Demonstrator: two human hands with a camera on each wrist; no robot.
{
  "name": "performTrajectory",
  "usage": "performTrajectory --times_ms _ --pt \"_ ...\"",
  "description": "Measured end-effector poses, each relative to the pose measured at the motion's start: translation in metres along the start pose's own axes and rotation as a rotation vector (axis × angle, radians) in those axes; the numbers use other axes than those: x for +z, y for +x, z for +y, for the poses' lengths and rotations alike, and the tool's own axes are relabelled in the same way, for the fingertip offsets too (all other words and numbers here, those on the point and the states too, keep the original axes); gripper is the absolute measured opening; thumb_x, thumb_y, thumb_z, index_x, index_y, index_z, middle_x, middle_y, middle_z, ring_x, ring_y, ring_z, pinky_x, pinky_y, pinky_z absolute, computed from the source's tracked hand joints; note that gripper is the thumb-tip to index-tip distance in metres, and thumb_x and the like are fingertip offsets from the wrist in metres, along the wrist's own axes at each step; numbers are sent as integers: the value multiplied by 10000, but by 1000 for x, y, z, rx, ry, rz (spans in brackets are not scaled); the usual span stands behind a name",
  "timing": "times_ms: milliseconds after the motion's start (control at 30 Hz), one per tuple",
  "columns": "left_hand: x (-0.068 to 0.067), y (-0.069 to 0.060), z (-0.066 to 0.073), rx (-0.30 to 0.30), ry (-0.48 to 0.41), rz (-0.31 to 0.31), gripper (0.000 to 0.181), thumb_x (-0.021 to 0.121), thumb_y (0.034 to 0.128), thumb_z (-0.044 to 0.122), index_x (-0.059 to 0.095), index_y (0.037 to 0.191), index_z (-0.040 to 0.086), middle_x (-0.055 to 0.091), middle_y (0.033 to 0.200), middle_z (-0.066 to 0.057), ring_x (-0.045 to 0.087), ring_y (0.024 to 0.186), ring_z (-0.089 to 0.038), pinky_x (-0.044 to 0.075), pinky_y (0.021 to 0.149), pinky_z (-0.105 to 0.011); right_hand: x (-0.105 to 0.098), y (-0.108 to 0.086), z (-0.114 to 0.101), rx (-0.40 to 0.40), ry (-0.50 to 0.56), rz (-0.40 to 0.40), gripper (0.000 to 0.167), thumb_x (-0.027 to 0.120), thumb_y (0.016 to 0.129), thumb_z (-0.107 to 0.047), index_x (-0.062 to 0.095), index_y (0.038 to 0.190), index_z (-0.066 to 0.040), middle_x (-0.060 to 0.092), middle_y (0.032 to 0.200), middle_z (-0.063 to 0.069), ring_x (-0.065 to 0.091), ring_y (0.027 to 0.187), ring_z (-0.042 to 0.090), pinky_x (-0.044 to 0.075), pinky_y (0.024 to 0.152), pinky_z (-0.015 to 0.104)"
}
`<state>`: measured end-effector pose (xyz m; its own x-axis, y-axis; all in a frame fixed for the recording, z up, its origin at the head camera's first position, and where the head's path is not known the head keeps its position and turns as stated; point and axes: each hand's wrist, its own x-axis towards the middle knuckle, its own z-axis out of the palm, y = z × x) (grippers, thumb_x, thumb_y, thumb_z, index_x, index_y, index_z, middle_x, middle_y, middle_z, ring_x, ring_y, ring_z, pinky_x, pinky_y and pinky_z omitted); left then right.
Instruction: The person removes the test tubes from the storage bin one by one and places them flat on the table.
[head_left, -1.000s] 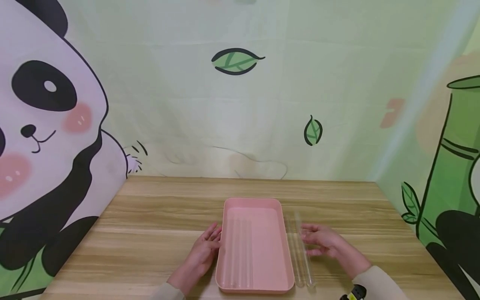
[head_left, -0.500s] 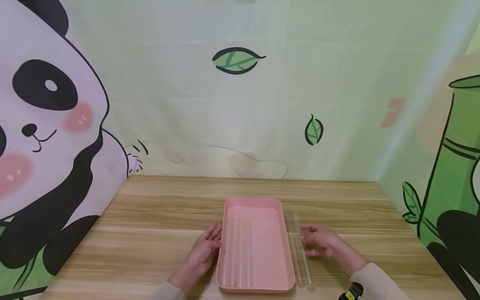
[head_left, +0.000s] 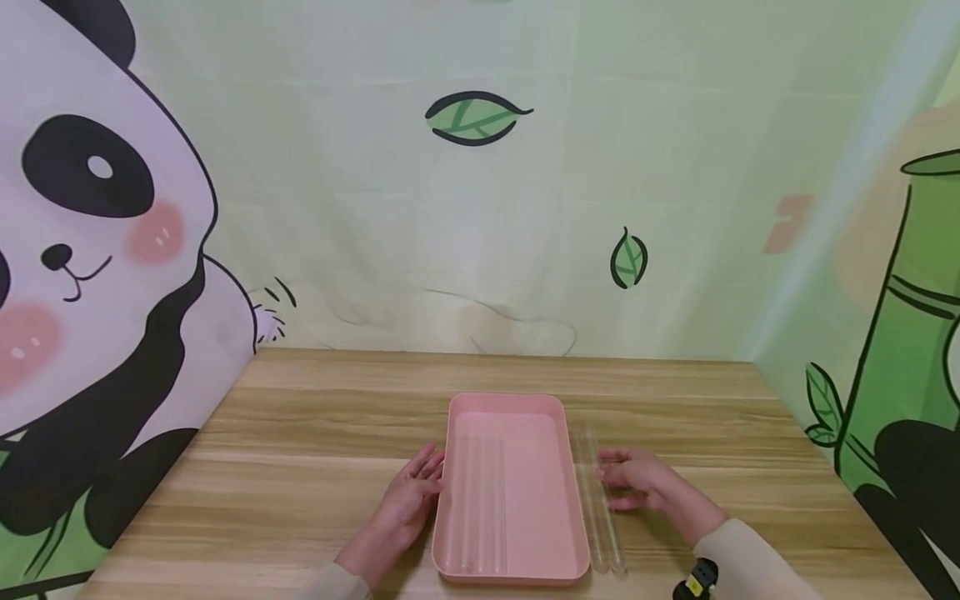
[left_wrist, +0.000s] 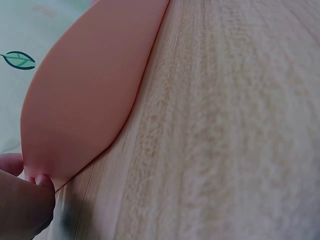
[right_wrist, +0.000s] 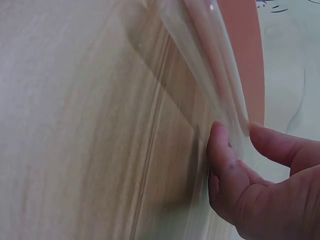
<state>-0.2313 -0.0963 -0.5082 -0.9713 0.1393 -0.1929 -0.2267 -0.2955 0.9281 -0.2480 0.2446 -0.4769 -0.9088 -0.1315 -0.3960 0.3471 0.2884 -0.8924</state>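
A pink rectangular tray lies on the table in the head view. Several clear tubes lie side by side in its left half. Outside its right wall, two more clear tubes lie close together, lengthwise along the tray. My left hand rests against the tray's left wall, fingers extended, and in the left wrist view its fingertips touch the wall. My right hand is at the outer tube; in the right wrist view, thumb and forefinger pinch it, the other fingers curled.
The wood-grain table extends on both sides of the tray and behind it. A printed cloth backdrop with a panda and leaves stands at the table's back and sides. A small black device sits at the right sleeve.
My right hand and the outer tube have shifted slightly left, closing the gap to the inner tube. The left hand and the tray stay in place.
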Motion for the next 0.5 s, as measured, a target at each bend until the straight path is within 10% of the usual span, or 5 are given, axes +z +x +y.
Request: performTrajectory --times_ms 500 --pt "-1 -1 1 6 9 -32 741 384 929 -146 72 1599 -96 136 1649 -376 145 1564 -501 215 1306 -489 9 -2 -3 -11 -24 26 550 563 962 15 362 1445 186 676 1045 139 598 888 139 639 708 340"
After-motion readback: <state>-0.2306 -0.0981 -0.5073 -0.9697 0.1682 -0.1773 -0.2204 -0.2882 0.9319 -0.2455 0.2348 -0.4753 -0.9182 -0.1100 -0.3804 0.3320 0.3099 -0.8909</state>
